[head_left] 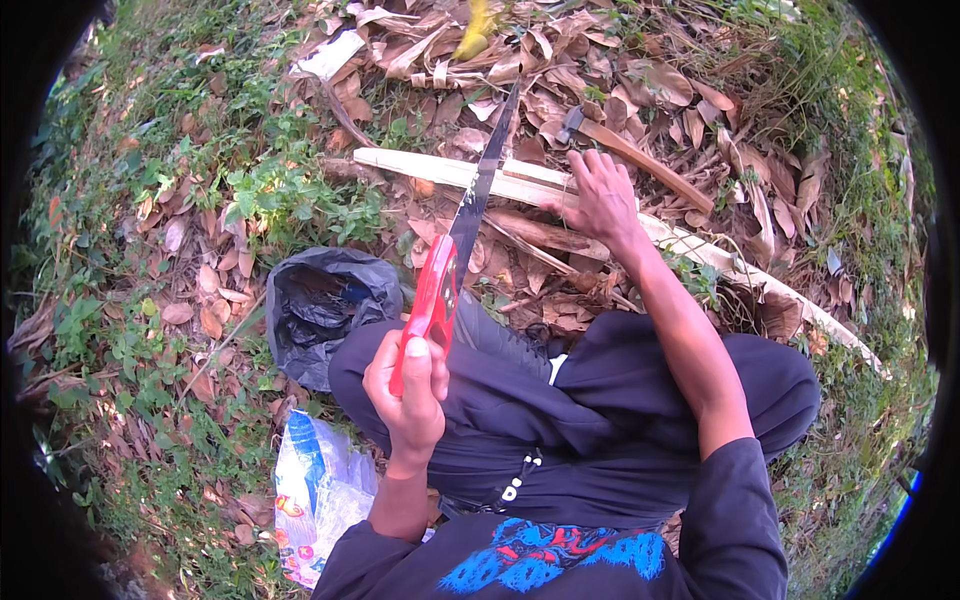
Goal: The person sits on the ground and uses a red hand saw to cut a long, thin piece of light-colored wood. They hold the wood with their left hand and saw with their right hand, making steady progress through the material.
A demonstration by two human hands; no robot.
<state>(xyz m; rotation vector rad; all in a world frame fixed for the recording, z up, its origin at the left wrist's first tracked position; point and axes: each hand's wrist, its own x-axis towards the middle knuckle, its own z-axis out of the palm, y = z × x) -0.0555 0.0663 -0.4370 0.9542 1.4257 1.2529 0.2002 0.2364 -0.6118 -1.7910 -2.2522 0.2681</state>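
My left hand (408,390) is closed around the red handle of a hand saw (434,295). The saw's long dark blade slants up and away, passing in front of the pale wooden strip (430,168) as seen from here. My right hand (600,205) lies over the pale wood, thumb on the near side and fingers curled across the far side, gripping it. That long pale wood runs on under my hand toward the lower right. Just beyond my right hand lies a hammer (645,163) with a wooden handle and a metal head.
A black plastic bag (325,305) stands open by my knee at the left. Closer in lies a white and blue plastic package (318,490). A brown wood piece (550,236) lies below the strip. Dry leaves (670,85), a yellow item (476,30) and green plants surround my crossed legs.
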